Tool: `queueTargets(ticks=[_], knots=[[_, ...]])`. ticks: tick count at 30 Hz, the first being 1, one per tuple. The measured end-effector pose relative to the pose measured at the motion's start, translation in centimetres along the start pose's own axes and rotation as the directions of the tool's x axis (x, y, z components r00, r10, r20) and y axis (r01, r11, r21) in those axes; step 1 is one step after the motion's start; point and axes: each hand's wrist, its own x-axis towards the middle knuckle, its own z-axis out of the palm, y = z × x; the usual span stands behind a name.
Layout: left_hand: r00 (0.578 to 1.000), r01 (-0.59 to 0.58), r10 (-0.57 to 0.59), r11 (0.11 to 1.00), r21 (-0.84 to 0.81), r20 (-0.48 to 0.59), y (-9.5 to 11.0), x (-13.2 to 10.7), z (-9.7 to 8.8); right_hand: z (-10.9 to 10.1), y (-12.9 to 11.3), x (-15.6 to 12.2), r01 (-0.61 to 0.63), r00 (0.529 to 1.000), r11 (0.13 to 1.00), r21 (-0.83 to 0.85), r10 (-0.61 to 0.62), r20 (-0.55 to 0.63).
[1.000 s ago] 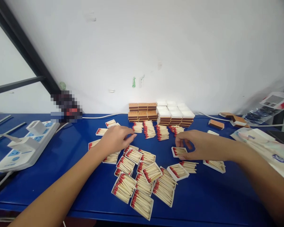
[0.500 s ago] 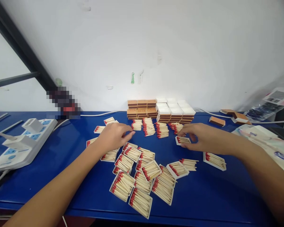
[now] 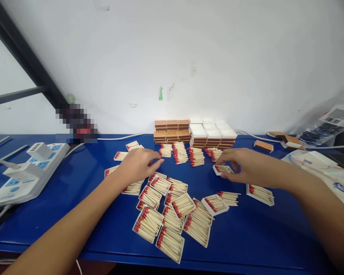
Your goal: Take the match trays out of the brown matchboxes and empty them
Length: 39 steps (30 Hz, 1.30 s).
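My right hand (image 3: 240, 165) grips a small white matchbox tray (image 3: 217, 172) by its right side, thumb in front and fingers behind. Red-headed matches lie in that tray. My left hand (image 3: 139, 165) is held low over the blue table, thumb and forefinger apart with nothing seen between them. Its fingertips are nearest to a loose pile of matches (image 3: 166, 150). Right of that pile lie more match bundles (image 3: 180, 153), in a row before the stacked boxes. Several filled trays (image 3: 170, 244) are heaped between my forearms, some overlapping. The left hand partly covers trays behind it.
Brown matchboxes (image 3: 172, 134) and white-topped stacks (image 3: 212, 131) stand against the wall. A white power strip (image 3: 31, 179) with plugs sits at left. On the right are loose brown boxes (image 3: 263, 146), a plastic bag (image 3: 318, 130) and a tissue pack (image 3: 321, 172).
Hardly anything differs. My right hand and the tray in it have shifted very slightly to the right; my left hand stays where it was.
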Motion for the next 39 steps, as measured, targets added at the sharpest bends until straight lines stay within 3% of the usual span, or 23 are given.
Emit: queueTargets(ticks=[8,22,31,39], knots=[[1.0,0.02,-0.02,1.0,-0.009,0.013,0.1,0.1,-0.1,-0.1,-0.9,0.2,0.013,1.0,0.999,-0.038,-0.014,-0.025],[1.0,-0.013,0.013,1.0,0.019,-0.014,0.0,0.0,-0.1,0.2,-0.3,0.5,0.018,0.997,0.997,-0.075,-0.023,-0.071],[1.0,-0.017,0.017,1.0,0.022,-0.003,0.1,0.1,-0.1,0.0,1.4,0.8,-0.038,0.939,0.995,-0.096,0.003,-0.343],[0.999,-0.028,0.028,0.999,0.035,-0.016,0.1,0.1,-0.1,-0.3,0.6,0.9,-0.023,0.98,0.999,-0.041,0.014,-0.199]])
